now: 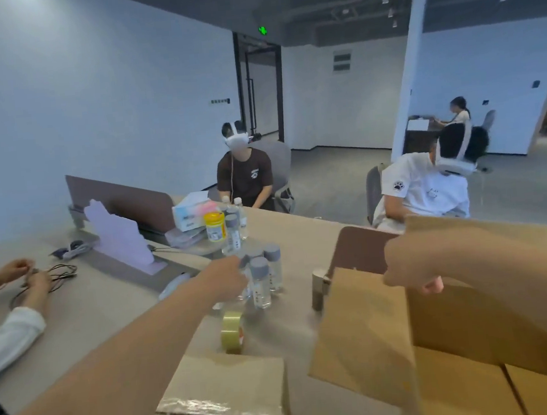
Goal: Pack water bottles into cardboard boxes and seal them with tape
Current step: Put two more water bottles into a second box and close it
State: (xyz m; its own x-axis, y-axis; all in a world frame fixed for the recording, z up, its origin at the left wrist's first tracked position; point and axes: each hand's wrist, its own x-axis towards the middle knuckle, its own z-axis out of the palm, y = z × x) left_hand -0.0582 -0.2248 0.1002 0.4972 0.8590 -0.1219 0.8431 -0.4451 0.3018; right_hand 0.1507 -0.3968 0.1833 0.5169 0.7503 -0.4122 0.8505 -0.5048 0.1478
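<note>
Several clear water bottles [260,281] with grey caps stand in a cluster at the table's middle. My left hand [223,278] reaches into the cluster from the left, fingers curled round a bottle that it mostly hides. My right hand [406,265] hovers over the open cardboard box [459,340] at the right, fingers curled, holding nothing that I can see. A roll of clear tape [232,331] stands on edge in front of the bottles. A closed, taped cardboard box [226,397] lies at the near edge.
Two more bottles [233,230] and a yellow-lidded jar [215,226] stand farther back, beside a tissue box [190,214]. A small metal cylinder [319,289] stands left of the open box. Another person's hands [23,278] handle a cable at the left. Two people with headsets sit across the table.
</note>
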